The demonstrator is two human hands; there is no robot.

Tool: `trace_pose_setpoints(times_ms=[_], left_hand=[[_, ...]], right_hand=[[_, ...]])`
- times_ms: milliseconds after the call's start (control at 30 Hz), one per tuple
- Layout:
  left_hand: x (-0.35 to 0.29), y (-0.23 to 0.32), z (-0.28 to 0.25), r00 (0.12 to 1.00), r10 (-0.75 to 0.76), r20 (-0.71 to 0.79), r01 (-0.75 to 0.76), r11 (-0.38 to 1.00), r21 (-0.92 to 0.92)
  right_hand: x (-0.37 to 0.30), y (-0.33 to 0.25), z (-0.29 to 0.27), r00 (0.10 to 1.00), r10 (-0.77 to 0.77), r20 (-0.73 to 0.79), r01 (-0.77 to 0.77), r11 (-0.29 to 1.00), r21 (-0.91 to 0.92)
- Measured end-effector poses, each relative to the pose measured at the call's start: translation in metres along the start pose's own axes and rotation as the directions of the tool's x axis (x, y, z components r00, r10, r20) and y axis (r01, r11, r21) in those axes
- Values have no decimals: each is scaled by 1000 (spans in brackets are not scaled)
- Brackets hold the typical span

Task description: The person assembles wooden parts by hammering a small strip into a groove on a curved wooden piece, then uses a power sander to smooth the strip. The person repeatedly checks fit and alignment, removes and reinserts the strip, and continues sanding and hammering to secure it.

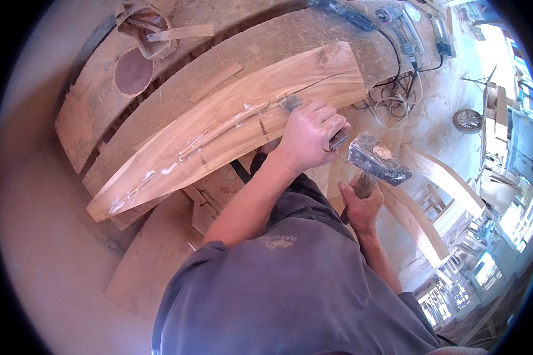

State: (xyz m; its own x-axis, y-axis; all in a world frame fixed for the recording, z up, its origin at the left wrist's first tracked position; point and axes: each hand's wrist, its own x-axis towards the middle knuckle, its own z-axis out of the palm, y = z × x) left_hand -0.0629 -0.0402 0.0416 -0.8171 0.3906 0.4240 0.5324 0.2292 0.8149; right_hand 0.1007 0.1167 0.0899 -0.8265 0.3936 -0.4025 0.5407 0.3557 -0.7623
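Observation:
A long pale wooden plank lies slantwise on the bench, with a dark crack along its length and white patches of filler. My left hand is closed around a chisel; its broad metal blade rests on or just above the plank near the crack. The chisel's butt end pokes out of my fist toward the hammer. My right hand grips the short handle of a hammer. Its heavy, worn head is held up just right of my left fist, apart from the chisel.
The dusty workbench carries a round container of brown powder, a cloth-like bag with sticks, and power tools at the far right. Cables hang off its end. Curved boards and a wheel are to the right.

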Motion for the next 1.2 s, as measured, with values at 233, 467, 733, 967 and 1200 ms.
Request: trace_pose_setpoints(times_ms=[233, 467, 733, 967, 1200], left_hand=[[15, -5, 22, 994, -71, -80, 77, 994, 73], [8, 1, 7, 996, -83, -10, 84, 996, 32], [11, 4, 3, 988, -142, 57, 141, 990, 22], [13, 3, 8, 993, -114, 20, 114, 993, 24], [5, 4, 0, 993, -105, 45, 106, 994, -10]], right_hand=[[2, -7, 4, 1000, 13, 8, -13, 1000, 25], [5, -8, -3, 1000, -8, 24, 7, 1000, 14], [9, -11, -6, 1000, 17, -6, -17, 999, 45], [12, -9, -10, 999, 47, 2, -47, 997, 57], [14, -6, -13, 1000, 23, 16, -24, 998, 55]])
